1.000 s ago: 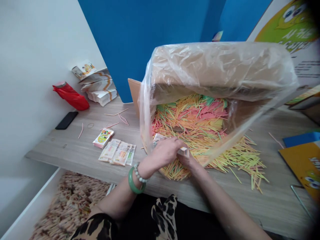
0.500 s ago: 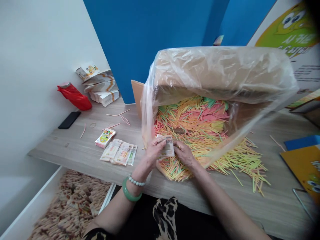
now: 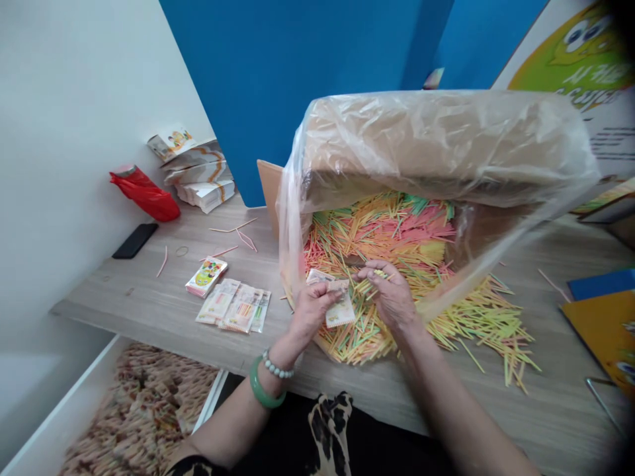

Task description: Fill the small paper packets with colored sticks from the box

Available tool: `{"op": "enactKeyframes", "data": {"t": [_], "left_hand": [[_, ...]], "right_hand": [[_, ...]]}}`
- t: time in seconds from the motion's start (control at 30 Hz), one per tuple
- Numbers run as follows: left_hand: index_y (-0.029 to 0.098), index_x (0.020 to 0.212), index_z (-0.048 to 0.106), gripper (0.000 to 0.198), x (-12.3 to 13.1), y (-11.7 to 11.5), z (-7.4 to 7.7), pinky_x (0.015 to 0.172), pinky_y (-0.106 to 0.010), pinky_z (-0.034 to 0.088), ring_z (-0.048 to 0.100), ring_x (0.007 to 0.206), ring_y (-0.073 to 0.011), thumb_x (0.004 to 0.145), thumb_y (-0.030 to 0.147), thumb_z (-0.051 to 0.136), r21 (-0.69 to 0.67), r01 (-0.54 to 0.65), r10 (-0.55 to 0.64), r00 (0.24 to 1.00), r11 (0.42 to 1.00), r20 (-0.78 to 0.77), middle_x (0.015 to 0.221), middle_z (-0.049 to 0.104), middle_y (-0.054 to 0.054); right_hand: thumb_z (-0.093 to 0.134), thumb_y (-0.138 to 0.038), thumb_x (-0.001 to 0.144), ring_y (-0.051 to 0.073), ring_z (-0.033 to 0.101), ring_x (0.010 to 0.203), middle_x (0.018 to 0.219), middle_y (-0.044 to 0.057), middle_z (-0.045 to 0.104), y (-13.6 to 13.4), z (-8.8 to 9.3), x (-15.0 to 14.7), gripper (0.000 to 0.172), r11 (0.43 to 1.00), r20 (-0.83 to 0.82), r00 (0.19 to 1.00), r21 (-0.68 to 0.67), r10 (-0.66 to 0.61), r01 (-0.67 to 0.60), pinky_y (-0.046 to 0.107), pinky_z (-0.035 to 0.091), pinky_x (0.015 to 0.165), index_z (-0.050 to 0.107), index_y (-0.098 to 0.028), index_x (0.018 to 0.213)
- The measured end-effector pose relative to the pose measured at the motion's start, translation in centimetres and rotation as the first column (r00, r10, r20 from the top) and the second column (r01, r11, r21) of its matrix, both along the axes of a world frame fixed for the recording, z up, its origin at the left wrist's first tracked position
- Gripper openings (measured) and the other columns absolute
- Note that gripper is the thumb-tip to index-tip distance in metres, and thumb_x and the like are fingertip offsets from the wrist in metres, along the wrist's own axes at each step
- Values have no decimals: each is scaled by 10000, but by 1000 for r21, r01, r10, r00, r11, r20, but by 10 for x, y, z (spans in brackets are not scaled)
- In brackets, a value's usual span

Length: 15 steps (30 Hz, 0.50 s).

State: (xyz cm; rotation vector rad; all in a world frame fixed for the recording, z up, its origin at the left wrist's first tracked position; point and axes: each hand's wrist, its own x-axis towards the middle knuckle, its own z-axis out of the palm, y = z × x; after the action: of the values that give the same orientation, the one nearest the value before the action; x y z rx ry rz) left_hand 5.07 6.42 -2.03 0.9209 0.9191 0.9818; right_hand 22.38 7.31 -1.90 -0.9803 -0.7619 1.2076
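My left hand (image 3: 310, 312) pinches a small printed plastic packet (image 3: 340, 314) at its upper edge. Another piece of similar packaging shows just behind those fingers. Close by on the right, my right hand (image 3: 397, 301) is closed around a small bunch of thin yellow and green sticks (image 3: 365, 288), whose ends point at the packet. Both hands are over a heap of pink, orange, yellow and green sticks (image 3: 377, 228) spilling from a cardboard box (image 3: 270, 188) lined with clear plastic (image 3: 446, 132).
Left of the box lie several flat packets (image 3: 243, 307), a small printed pack (image 3: 206, 275), a few loose sticks and a black phone (image 3: 135, 240). Stacked cartons (image 3: 206, 195) and a red bag (image 3: 146, 193) stand behind. Below is an open drawer (image 3: 106, 363); blue and yellow boards (image 3: 600, 324) lie right.
My right hand has moved slightly right, away from the packet, and now shows a bunch of sticks. The packet in my left hand has tilted and hangs lower.
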Motion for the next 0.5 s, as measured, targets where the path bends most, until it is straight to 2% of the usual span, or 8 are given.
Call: {"op": "enactKeyframes", "data": {"t": [0.1, 0.2, 0.33, 0.5], "left_hand": [[157, 715, 658, 277, 2, -1, 2, 635, -261, 389, 465, 647, -119, 761, 420, 732, 184, 20, 10, 987, 983, -162, 684, 575, 13], [172, 679, 617, 238, 3, -2, 2, 654, -267, 376, 453, 690, -136, 808, 370, 645, 309, 61, 39, 951, 949, -307, 687, 548, 9], [179, 570, 510, 305, 3, -3, -2, 590, -257, 316, 378, 618, -117, 767, 366, 648, 274, 65, 34, 939, 959, -342, 599, 433, 35], [171, 567, 540, 292, 5, -4, 3, 572, -253, 290, 352, 586, -103, 707, 381, 687, 220, 50, 21, 951, 974, -310, 570, 410, 47]], "right_hand": [[802, -267, 709, 174, 724, 741, 747, -34, 722, -2, 18, 0, 273, 1000, -95, 995, 25, -9, 12, 338, 556, 763, 645, -223, 928], [793, -269, 734, 172, 731, 746, 758, -39, 712, -4, 34, -5, 268, 995, -126, 992, 93, -18, 30, 325, 564, 733, 642, -230, 952], [743, -264, 799, 169, 730, 764, 771, -41, 700, -5, 49, -17, 204, 981, -117, 993, 188, -18, 40, 341, 568, 769, 632, -235, 967], [679, -261, 864, 168, 728, 803, 793, -44, 692, -7, 54, -36, 147, 956, -58, 998, 288, -35, 50, 377, 554, 852, 603, -249, 990]]}}
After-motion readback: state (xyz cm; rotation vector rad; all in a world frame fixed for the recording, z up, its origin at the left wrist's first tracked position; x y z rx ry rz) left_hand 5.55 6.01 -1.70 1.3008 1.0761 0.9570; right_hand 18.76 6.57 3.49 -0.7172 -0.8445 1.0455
